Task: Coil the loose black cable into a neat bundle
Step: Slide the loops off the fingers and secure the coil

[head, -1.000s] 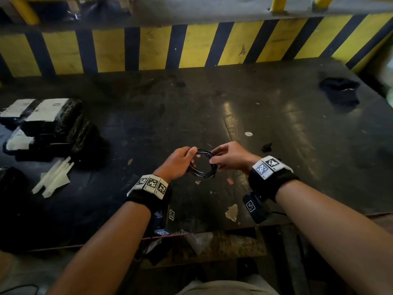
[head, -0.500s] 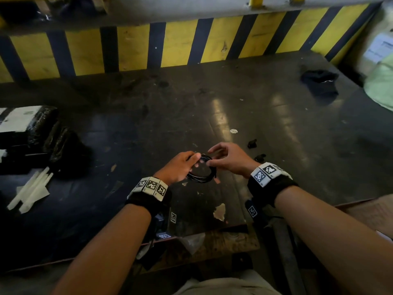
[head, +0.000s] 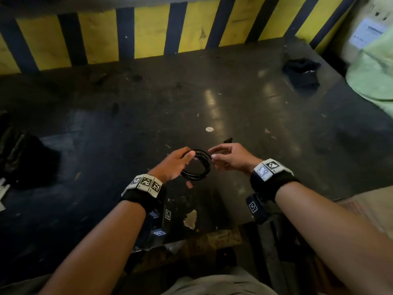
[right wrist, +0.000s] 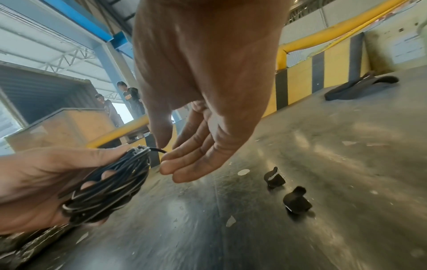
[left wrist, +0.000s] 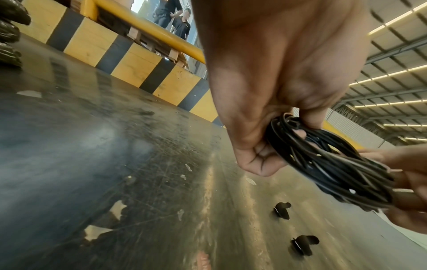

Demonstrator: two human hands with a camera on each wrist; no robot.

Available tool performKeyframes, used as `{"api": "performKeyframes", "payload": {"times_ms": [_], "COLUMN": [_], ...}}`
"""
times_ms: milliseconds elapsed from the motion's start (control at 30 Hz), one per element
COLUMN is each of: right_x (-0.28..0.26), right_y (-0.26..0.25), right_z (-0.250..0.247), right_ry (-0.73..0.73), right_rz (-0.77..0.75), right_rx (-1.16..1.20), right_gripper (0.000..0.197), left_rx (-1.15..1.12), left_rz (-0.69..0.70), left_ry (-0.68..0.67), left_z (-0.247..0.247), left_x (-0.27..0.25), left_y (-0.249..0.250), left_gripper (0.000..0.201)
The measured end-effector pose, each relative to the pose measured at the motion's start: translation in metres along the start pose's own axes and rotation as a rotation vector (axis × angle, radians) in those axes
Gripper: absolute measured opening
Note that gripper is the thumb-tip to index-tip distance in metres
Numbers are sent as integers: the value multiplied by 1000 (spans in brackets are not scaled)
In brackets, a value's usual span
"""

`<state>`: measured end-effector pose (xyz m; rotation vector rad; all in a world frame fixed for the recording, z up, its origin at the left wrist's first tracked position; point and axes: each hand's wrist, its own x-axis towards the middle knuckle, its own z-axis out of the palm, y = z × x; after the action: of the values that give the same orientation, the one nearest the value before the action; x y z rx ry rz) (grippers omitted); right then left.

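since half a second ago the right hand (head: 231,158) has let go of the coil (head: 196,166) and opened, fingers loose at its 3 o'clock side; the left hand (head: 172,165) still grips the coil above the table (head: 244,107). only the right wrist view shows a free cable end (right wrist: 157,150) poking toward the right fingertips (right wrist: 168,170), and two black clips (right wrist: 285,190) at 4 o'clock.

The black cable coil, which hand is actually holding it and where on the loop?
The left hand grips the black cable coil at its left side. The right hand has open fingers beside the coil's loose end.
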<state>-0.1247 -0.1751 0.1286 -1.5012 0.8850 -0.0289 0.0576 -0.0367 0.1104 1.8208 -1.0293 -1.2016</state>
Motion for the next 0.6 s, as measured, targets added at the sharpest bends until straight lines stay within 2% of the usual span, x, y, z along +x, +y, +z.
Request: {"api": "performKeyframes", "payload": {"times_ms": [167,267,400,600], "right_x": [15,21,26,40], "right_y": [-5,-10,-16,-12], "right_z": [-16,-22,-26,-18], "right_ry": [20,0,-26,-133], "right_rz": [-105,-128,-61,32], "right_rx": [-291,-435,-293,-121], "right_gripper": [31,19,21,17], "left_rx": [-47,14,88,49], "left_rz": [-24,-3,-22,-57], "left_ry": [-58,-85,-83,-74], "left_z": [11,10,6,-2], "left_x": [14,18,21,17], "left_y": [12,14,12,7], "left_gripper": [34,31,29,29]}}
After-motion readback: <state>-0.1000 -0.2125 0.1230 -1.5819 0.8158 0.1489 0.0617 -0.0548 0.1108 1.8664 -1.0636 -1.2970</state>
